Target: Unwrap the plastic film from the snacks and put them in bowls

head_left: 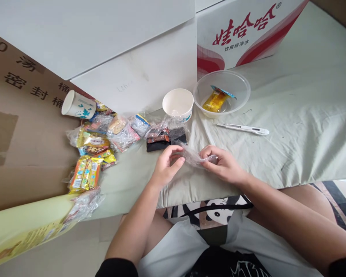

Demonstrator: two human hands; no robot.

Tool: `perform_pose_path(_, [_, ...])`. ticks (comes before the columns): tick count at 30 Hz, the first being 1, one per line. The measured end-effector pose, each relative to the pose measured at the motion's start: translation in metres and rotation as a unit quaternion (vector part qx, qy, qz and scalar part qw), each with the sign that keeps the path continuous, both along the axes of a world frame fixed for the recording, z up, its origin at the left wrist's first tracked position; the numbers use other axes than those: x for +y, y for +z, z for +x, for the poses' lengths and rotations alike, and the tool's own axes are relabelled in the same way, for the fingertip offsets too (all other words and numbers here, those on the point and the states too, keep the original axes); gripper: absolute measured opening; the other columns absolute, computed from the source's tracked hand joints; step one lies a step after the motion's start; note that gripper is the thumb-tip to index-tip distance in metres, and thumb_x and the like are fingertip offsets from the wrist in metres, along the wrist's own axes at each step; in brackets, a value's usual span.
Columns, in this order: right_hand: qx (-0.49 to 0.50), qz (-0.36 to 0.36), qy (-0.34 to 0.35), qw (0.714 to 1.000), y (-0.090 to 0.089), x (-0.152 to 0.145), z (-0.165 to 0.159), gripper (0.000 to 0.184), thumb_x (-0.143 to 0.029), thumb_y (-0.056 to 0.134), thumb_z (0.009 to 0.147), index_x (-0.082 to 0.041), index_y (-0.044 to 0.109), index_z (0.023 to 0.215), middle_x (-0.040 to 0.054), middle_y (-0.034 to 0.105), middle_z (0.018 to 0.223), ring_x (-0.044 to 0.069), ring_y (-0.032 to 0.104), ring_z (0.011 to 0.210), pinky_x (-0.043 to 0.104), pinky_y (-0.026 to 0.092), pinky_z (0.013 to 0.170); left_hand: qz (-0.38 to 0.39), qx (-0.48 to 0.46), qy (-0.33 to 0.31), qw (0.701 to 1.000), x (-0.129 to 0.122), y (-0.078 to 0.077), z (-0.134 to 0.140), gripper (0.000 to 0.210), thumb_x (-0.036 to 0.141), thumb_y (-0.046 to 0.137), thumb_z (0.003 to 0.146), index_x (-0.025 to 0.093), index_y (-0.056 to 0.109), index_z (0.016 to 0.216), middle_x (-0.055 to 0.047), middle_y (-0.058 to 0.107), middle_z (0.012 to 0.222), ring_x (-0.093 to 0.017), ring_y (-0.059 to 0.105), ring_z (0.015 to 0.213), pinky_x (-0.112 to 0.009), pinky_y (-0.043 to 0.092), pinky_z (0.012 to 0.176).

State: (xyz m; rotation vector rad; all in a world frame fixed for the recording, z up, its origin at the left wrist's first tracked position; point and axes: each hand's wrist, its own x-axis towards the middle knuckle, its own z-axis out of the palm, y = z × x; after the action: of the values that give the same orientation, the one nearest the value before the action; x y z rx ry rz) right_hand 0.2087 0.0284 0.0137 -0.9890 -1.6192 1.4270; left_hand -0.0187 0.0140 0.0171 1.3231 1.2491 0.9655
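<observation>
A crumpled clear plastic bag [192, 156] stretches between my two hands above the front of the cloth. My right hand [223, 163] pinches its right end between thumb and fingers. At the other end, the curled fingers and thumb of my left hand [170, 163] close on the bag's left edge. Just behind my left hand lie dark packets [158, 140] in clear wrapping. A white paper cup [178, 104] with a leaf print stands upright beyond them. To its right, a clear plastic bowl [242, 98] holds a yellow packet [215, 100].
A white utility knife [243, 129] lies right of the bowl. Wrapped snacks [93, 142] are heaped at left, with a tipped paper cup [78, 105] on top. White boxes [161, 73] and a brown carton [25, 134] border the green cloth [300, 127].
</observation>
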Motion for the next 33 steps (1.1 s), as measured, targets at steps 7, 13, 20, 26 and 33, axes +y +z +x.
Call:
perform_pose_path(7, [0.071, 0.002, 0.124, 0.99, 0.003, -0.002, -0.001, 0.017, -0.032, 0.063, 0.094, -0.023, 0.055, 0.082, 0.0069, 0.067, 0.106, 0.019, 0.063, 0.099, 0.039, 0.05, 0.093, -0.054, -0.032, -0.1, 0.993, -0.004, 0.001, 0.003, 0.057, 0.047, 0.08, 0.081, 0.022, 0.063, 0.129, -0.013, 0.063, 0.139, -0.029, 0.06, 0.13, -0.042, 0.046, 0.112])
perform_pose_path(13, [0.089, -0.021, 0.167, 0.982, 0.004, -0.005, -0.003, 0.014, -0.033, 0.061, 0.097, -0.022, 0.057, 0.09, 0.0077, 0.067, 0.112, 0.018, 0.064, 0.1, 0.038, 0.052, 0.091, -0.076, -0.042, -0.158, 0.984, -0.005, 0.007, 0.007, 0.054, 0.043, 0.078, 0.083, 0.023, 0.064, 0.132, -0.012, 0.07, 0.132, -0.028, 0.067, 0.118, -0.039, 0.054, 0.1])
perform_pose_path(20, [0.003, 0.046, 0.038, 0.998, -0.006, -0.003, -0.003, 0.01, -0.031, 0.058, 0.096, -0.023, 0.063, 0.099, 0.01, 0.067, 0.11, 0.023, 0.065, 0.105, 0.041, 0.052, 0.093, -0.077, -0.014, -0.039, 0.996, -0.001, 0.004, 0.005, 0.042, 0.049, 0.081, 0.078, 0.019, 0.075, 0.107, -0.008, 0.077, 0.097, -0.019, 0.069, 0.083, -0.028, 0.054, 0.073])
perform_pose_path(26, [-0.015, 0.001, -0.049, 0.999, -0.006, -0.002, 0.003, 0.034, -0.041, 0.068, 0.088, -0.024, 0.058, 0.116, 0.0106, 0.066, 0.121, 0.024, 0.065, 0.109, 0.038, 0.055, 0.089, -0.024, 0.026, -0.029, 0.999, 0.001, 0.007, 0.005, 0.034, 0.05, 0.079, 0.079, 0.019, 0.077, 0.094, -0.007, 0.071, 0.096, -0.017, 0.064, 0.083, -0.026, 0.05, 0.071])
perform_pose_path(33, [-0.106, -0.002, 0.018, 0.994, 0.003, -0.001, -0.004, 0.013, -0.033, 0.061, 0.086, -0.021, 0.06, 0.08, -0.0003, 0.065, 0.068, 0.014, 0.057, 0.061, 0.027, 0.042, 0.059, -0.15, -0.043, -0.064, 0.986, -0.001, 0.008, 0.009, 0.047, 0.048, 0.087, 0.07, 0.019, 0.067, 0.101, -0.002, 0.067, 0.084, -0.013, 0.061, 0.072, -0.024, 0.05, 0.067])
